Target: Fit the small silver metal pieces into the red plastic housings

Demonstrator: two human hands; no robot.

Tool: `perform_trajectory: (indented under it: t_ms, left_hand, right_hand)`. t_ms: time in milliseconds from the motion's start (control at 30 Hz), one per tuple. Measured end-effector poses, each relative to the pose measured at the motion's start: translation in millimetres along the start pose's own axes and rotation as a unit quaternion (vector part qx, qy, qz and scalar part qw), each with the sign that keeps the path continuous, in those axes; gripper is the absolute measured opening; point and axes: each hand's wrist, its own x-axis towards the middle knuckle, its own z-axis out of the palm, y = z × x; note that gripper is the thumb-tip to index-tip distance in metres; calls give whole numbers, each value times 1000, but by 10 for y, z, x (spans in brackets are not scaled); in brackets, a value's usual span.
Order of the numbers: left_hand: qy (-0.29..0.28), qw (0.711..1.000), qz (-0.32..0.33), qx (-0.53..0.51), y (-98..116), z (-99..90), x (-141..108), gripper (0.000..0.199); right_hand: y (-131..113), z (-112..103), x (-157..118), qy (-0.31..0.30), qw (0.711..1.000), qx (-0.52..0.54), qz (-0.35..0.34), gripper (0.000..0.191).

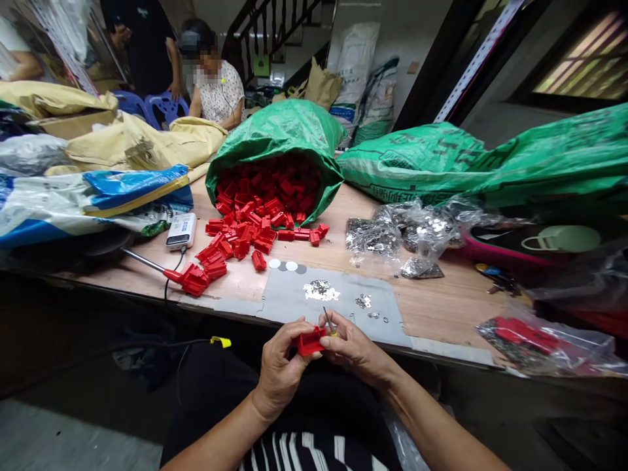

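My left hand [284, 358] grips a small red plastic part [311, 341] in front of the table edge. Close against it, my right hand [350, 343] is closed around a small tool with a thin dark shaft and a yellow handle [333, 333]; its fingertips are at the red part's right side. Whether the right fingers also grip the red part I cannot tell. Just beyond, a grey mat [343, 307] bears a heap of small shiny metal pieces [320, 290] and a smaller pile [363, 301].
A green sack [279, 127] spills red parts [240, 239] onto the table. Left stand a power bank [181, 231] and a metal rod with a red end [147, 260]. Clear bags of metal pieces [373, 237] lie right, before another green sack [432, 160]. A seated person [220, 95] is behind.
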Motion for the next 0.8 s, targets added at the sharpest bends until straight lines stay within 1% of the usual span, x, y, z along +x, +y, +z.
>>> perform_trajectory:
  t_ms: [67,133,167,200,233,267,333,367,400,433,500,633,700,800]
  left_hand:
    - [10,1000,-27,-9,-20,-6,7,27]
    - [33,997,-65,-18,-33,-17,27,28]
    - [47,995,-86,-20,-36,-24,42,28]
    - [60,992,-105,-23,-35,-31,60,29]
    - [70,990,-123,-28,-31,-38,78,29]
    - [77,987,-137,-33,-25,-44,97,29]
    - [83,983,-156,-51,-7,-55,130,30]
    - [84,981,-163,-62,3,-60,142,31]
    - [84,979,-169,-73,11,-64,152,33]
    - [84,978,-173,-82,17,-68,158,34]
    - [86,975,-179,-96,21,-74,163,37]
    - [99,974,-173,-106,5,-76,164,35]
    - [95,974,-176,-109,-3,-76,168,34]
    - [87,970,-192,-122,-5,-84,182,35]
  right_hand:
    - [-32,-14,31,-6,999,-46,-4,42]
    - [-93,-42,75,8,993,-118,-27,39]
    - [-135,-68,106,25,984,-169,-50,36]
    - [-182,-104,145,50,968,-233,-76,32]
    - [-232,-151,191,84,943,-306,-103,27]
    - [-282,-208,243,121,907,-382,-127,22]
    - [-369,-333,359,193,823,-513,-149,13]
    - [-401,-392,416,213,789,-557,-148,11]
    - [-424,-441,468,223,763,-590,-142,11]
    - [-438,-478,515,225,746,-613,-134,11]
    - [-445,-512,585,219,728,-640,-116,9]
    - [-436,-477,648,218,711,-660,-107,4]
    - [-445,-457,657,212,714,-657,-115,3]
    - [-475,-461,655,205,734,-636,-121,5]
